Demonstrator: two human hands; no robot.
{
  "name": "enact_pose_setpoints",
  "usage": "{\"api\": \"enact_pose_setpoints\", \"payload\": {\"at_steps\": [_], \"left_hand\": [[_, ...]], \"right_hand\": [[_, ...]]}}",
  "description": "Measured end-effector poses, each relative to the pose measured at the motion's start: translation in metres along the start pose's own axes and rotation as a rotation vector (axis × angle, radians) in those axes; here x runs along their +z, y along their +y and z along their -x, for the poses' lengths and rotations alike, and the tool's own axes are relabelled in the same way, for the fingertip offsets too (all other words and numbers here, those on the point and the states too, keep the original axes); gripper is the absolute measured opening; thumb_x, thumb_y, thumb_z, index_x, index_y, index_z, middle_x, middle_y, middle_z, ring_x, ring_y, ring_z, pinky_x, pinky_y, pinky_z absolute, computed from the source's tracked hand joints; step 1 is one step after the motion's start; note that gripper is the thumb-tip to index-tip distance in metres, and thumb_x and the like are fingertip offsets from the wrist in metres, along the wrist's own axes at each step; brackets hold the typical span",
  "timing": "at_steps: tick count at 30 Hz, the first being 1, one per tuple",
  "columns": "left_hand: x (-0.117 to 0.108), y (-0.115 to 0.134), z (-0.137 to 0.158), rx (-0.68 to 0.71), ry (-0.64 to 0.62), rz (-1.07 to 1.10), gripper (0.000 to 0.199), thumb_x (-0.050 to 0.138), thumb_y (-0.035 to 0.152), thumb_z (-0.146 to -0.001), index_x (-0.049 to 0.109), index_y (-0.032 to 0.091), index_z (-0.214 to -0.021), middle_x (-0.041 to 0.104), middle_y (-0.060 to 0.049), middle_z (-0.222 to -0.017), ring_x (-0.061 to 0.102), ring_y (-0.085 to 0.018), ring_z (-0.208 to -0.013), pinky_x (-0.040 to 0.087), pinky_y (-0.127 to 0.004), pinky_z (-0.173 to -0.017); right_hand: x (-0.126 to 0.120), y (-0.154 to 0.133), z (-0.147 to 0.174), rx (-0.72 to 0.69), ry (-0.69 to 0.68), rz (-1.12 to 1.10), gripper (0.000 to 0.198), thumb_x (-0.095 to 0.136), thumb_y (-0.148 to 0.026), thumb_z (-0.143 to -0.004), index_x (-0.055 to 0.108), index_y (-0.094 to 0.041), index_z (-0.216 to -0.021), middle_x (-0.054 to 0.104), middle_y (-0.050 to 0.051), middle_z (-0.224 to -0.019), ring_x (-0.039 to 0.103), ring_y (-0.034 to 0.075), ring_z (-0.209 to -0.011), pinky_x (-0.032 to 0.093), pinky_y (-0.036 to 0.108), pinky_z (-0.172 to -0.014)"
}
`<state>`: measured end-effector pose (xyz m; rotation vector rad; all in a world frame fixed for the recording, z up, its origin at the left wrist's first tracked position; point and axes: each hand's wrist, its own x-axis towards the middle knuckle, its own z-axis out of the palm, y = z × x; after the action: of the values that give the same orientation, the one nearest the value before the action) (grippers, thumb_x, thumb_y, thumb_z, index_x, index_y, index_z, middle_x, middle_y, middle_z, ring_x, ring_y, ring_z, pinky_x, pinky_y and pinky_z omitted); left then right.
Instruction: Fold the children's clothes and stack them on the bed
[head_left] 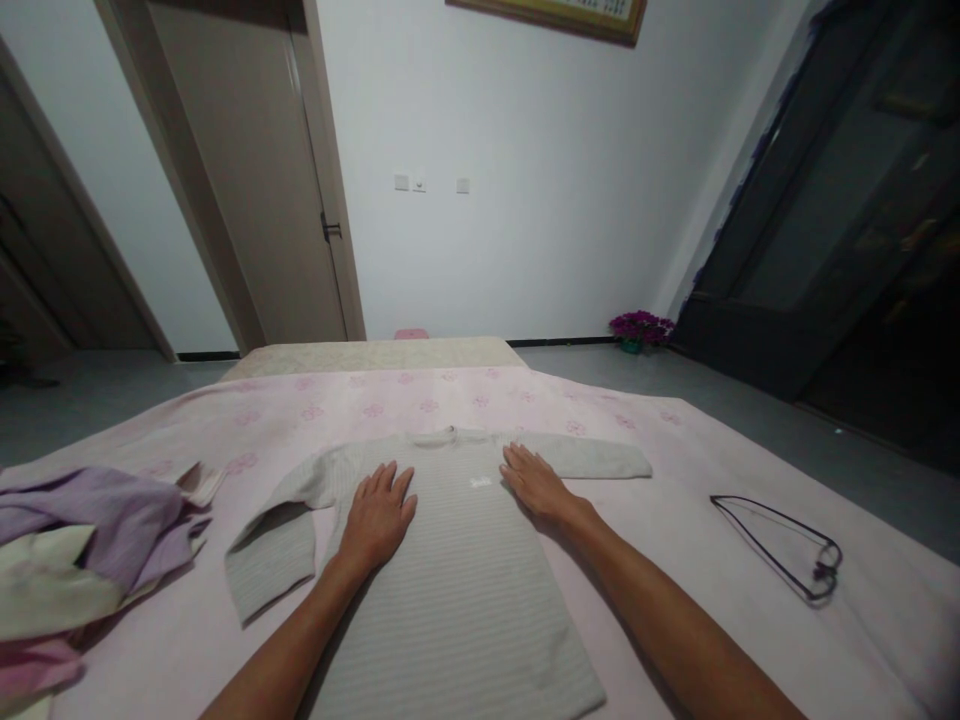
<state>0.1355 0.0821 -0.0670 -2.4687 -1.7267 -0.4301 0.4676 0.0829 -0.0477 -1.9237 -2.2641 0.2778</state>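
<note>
A light grey ribbed long-sleeved shirt (457,580) lies spread out on a pink flowered cloth, its neckline away from me. My left hand (377,515) rests flat on the upper left of the shirt, fingers outstretched. On the other side, near the right shoulder, my right hand (534,482) lies with its palm down and fingers extended. The right sleeve reaches straight out to the side, while the left sleeve bends down toward me. A small pale print shows on the chest, close to my right fingertips. Neither hand grasps the fabric.
A heap of purple, cream and pink clothes (112,530) sits at the left. Black-framed glasses (817,570) lie on the pink cloth (660,600) at the right. Beyond the table stand a pink stool (411,334) and purple flowers (641,326) by the wall.
</note>
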Motion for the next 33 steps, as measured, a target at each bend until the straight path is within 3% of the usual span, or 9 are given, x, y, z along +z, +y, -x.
{"api": "enact_pose_setpoints", "payload": {"at_steps": [2, 6, 10, 12, 14, 19, 24, 28, 33], "left_hand": [[0.0, 0.0, 0.0, 0.001, 0.003, 0.0, 0.049, 0.043, 0.037, -0.099, 0.052, 0.022, -0.145, 0.047, -0.015, -0.153, 0.04, -0.031, -0.143, 0.029, -0.049, -0.118], [0.004, -0.001, 0.0, 0.003, 0.019, 0.001, 0.05, 0.042, 0.037, -0.099, 0.052, 0.021, -0.145, 0.046, -0.016, -0.154, 0.04, -0.032, -0.143, 0.029, -0.05, -0.118], [0.006, 0.0, 0.0, -0.004, 0.034, 0.004, 0.049, 0.043, 0.037, -0.099, 0.052, 0.022, -0.144, 0.047, -0.015, -0.153, 0.04, -0.031, -0.143, 0.027, -0.052, -0.118], [0.005, 0.0, 0.0, -0.006, 0.029, 0.001, 0.049, 0.043, 0.037, -0.099, 0.052, 0.023, -0.145, 0.047, -0.015, -0.153, 0.04, -0.032, -0.143, 0.027, -0.052, -0.118], [0.003, 0.001, 0.001, -0.009, 0.021, -0.003, 0.049, 0.043, 0.037, -0.099, 0.051, 0.023, -0.145, 0.047, -0.014, -0.153, 0.039, -0.031, -0.144, 0.027, -0.051, -0.118], [-0.001, 0.003, 0.001, -0.017, 0.022, -0.012, 0.047, 0.043, 0.036, -0.099, 0.053, 0.023, -0.144, 0.048, -0.014, -0.153, 0.04, -0.031, -0.143, 0.029, -0.049, -0.118], [-0.002, 0.002, 0.001, -0.007, 0.03, -0.002, 0.047, 0.044, 0.034, -0.099, 0.052, 0.023, -0.144, 0.047, -0.014, -0.153, 0.039, -0.031, -0.144, 0.028, -0.051, -0.118], [-0.001, 0.003, 0.001, -0.005, 0.024, 0.005, 0.047, 0.044, 0.034, -0.099, 0.052, 0.022, -0.144, 0.046, -0.015, -0.154, 0.039, -0.032, -0.144, 0.029, -0.052, -0.118], [-0.003, 0.004, 0.001, -0.015, 0.028, -0.005, 0.048, 0.044, 0.034, -0.099, 0.051, 0.022, -0.145, 0.046, -0.015, -0.153, 0.04, -0.031, -0.144, 0.029, -0.051, -0.118]], "right_hand": [[-0.001, 0.011, 0.001, 0.066, -0.026, 0.027, 0.069, 0.019, -0.054, -0.102, 0.029, -0.016, -0.158, 0.021, 0.011, -0.166, 0.015, 0.025, -0.154, 0.011, 0.046, -0.123], [-0.017, 0.062, 0.013, 0.31, 0.042, 0.138, 0.062, 0.026, -0.044, -0.103, 0.03, -0.016, -0.158, 0.022, 0.011, -0.166, 0.016, 0.025, -0.153, 0.012, 0.047, -0.123], [-0.038, 0.086, 0.014, 0.459, 0.13, 0.16, 0.053, 0.036, -0.032, -0.099, 0.049, -0.012, -0.146, 0.041, 0.018, -0.156, 0.033, 0.033, -0.146, 0.023, 0.054, -0.117], [-0.044, 0.075, 0.003, 0.443, 0.167, 0.159, 0.046, 0.038, -0.025, -0.097, 0.061, -0.01, -0.134, 0.053, 0.022, -0.145, 0.045, 0.035, -0.138, 0.028, 0.053, -0.114], [-0.045, 0.05, -0.014, 0.37, 0.204, 0.142, 0.043, 0.038, -0.021, -0.096, 0.065, -0.014, -0.128, 0.06, 0.02, -0.137, 0.052, 0.031, -0.13, 0.034, 0.046, -0.11], [-0.02, -0.042, -0.056, 0.024, 0.206, 0.061, 0.041, 0.037, -0.028, -0.1, 0.063, -0.018, -0.13, 0.063, 0.01, -0.137, 0.056, 0.02, -0.126, 0.036, 0.031, -0.109], [0.016, -0.106, -0.071, -0.275, 0.103, 0.015, 0.048, 0.037, -0.041, -0.102, 0.053, -0.022, -0.144, 0.047, 0.005, -0.154, 0.037, 0.02, -0.144, 0.022, 0.035, -0.12], [0.026, -0.113, -0.086, -0.241, -0.012, -0.025, 0.061, 0.034, -0.049, -0.102, 0.037, -0.018, -0.155, 0.027, 0.01, -0.164, 0.019, 0.027, -0.152, 0.012, 0.05, -0.123], [0.022, -0.117, -0.1, -0.143, 0.023, -0.053, 0.055, 0.031, -0.044, -0.103, 0.045, -0.018, -0.149, 0.033, 0.011, -0.162, 0.025, 0.027, -0.151, 0.016, 0.052, -0.121]]}}
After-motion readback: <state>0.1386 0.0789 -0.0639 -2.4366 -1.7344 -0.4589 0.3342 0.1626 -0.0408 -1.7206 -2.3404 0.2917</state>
